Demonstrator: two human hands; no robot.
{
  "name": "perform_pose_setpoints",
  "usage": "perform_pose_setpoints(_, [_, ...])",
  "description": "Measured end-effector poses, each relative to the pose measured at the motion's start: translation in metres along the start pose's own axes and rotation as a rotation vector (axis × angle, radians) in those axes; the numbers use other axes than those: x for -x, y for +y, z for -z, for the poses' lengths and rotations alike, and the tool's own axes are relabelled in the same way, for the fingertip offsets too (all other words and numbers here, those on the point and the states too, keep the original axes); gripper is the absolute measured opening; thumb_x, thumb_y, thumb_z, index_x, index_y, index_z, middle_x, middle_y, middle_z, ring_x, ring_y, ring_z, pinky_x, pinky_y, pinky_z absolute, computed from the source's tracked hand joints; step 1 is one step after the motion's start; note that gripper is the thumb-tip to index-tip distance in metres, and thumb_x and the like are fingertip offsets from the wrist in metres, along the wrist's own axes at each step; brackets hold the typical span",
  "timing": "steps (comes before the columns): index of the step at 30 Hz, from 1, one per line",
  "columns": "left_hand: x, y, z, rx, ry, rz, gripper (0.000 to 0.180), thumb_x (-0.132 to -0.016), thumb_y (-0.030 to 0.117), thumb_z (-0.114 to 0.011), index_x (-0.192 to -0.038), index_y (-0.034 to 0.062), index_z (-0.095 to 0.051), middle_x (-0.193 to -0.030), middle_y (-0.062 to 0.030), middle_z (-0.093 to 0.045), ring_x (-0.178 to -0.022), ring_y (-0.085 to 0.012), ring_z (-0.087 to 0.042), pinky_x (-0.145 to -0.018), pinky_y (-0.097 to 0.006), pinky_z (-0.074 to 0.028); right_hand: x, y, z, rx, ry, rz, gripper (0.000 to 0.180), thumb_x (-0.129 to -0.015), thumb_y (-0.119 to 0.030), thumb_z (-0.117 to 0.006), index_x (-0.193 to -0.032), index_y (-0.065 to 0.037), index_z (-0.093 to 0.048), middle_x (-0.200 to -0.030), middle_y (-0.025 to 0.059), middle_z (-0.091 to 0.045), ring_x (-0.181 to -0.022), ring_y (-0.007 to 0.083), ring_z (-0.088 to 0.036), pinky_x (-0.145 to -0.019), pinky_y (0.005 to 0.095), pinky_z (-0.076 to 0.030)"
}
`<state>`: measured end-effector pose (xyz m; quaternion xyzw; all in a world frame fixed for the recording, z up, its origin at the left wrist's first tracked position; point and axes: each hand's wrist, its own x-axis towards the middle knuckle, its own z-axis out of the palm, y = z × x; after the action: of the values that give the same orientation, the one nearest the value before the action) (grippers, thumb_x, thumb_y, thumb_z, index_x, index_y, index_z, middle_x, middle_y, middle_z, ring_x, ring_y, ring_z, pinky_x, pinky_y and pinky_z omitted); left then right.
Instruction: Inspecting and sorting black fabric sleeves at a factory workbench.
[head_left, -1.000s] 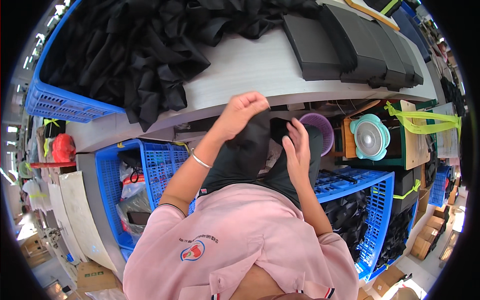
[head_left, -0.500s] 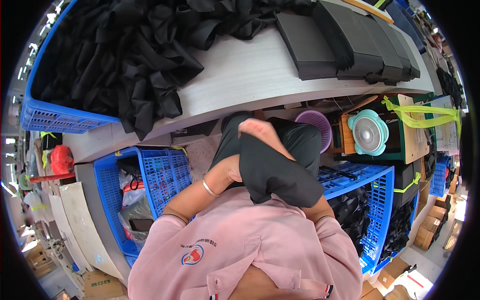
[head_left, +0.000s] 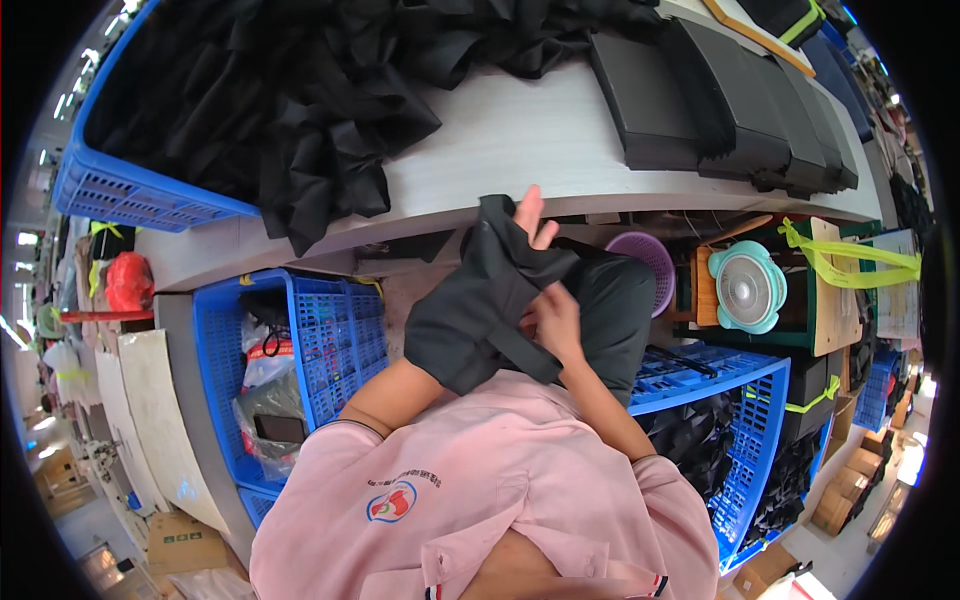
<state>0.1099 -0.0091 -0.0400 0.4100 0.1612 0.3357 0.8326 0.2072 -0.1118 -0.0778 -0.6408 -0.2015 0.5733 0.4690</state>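
Note:
A piece of black cloth (head_left: 470,310) covers my left forearm and most of my left hand (head_left: 535,220). Only fingers of that hand show, stretched out and apart past the cloth's far edge. My right hand (head_left: 555,322) is close against the cloth's right side, its fingers smeared by motion, so its grip is unclear. A narrow flap of the cloth hangs by the right wrist. Both hands are above my lap, in front of the white table (head_left: 510,120).
Black cloth pieces (head_left: 330,120) fill a blue crate (head_left: 150,195) at the far left and spill onto the table. Stacked flat black pieces (head_left: 740,100) lie at the far right. Blue crates (head_left: 335,325) flank me. A purple basket (head_left: 655,265) and turquoise fan (head_left: 748,287) stand right.
The black cloth has gone from around my right forearm to around my left. My right hand has come out of it, and the left fingers now poke through the far end.

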Motion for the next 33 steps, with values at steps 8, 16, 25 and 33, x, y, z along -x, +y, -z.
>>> perform_pose_setpoints(8, [0.010, -0.056, 0.021, -0.341, 0.235, -0.107, 0.058, -0.102, 0.036, -0.041, -0.152, 0.0105, -0.029, -0.143, -0.0109, -0.036, -0.129, -0.0257, -0.038, -0.105, -0.037, -0.038, 0.046, -0.086, 0.000, 0.767, 0.342, 1.096, 0.028, -0.076, -0.009, -0.077, -0.101, -0.003, -0.066, -0.112, 0.0118, -0.062, -0.101, 0.0315, -0.058, -0.097, 0.0412, -0.043])
perform_pose_setpoints(16, [0.000, -0.012, 0.034, -0.161, 0.403, 0.204, 0.062, -0.103, 0.049, -0.038, -0.151, 0.0097, -0.036, -0.158, -0.0079, -0.031, -0.144, -0.0247, -0.032, -0.114, -0.036, -0.034, 0.029, -0.078, 0.011, 0.602, 0.059, 0.734, 0.008, -0.087, -0.008, -0.066, -0.085, -0.002, -0.063, -0.090, 0.0096, -0.068, -0.088, 0.0219, -0.065, -0.090, 0.0349, -0.047])
perform_pose_setpoints(25, [-0.001, 0.018, 0.028, 0.190, 0.626, 0.240, 0.061, -0.102, 0.043, -0.047, -0.148, 0.0042, -0.040, -0.155, -0.0095, -0.037, -0.142, -0.0259, -0.035, -0.112, -0.035, -0.035, 0.034, -0.092, 0.011, 0.360, 0.053, 0.683, 0.008, -0.093, -0.010, -0.064, -0.094, -0.003, -0.064, -0.092, 0.0071, -0.068, -0.083, 0.0135, -0.062, -0.076, 0.0266, -0.049])
perform_pose_setpoints(33, [0.027, 0.017, 0.000, -0.363, 0.230, 0.072, 0.061, -0.102, 0.039, -0.047, -0.152, 0.0065, -0.034, -0.158, -0.0102, -0.032, -0.146, -0.0259, -0.030, -0.115, -0.037, -0.029, 0.028, -0.076, -0.017, 0.657, 0.073, 0.695, 0.011, -0.082, -0.009, -0.071, -0.085, 0.000, -0.066, -0.093, 0.0120, -0.067, -0.091, 0.0299, -0.064, -0.080, 0.0358, -0.050])
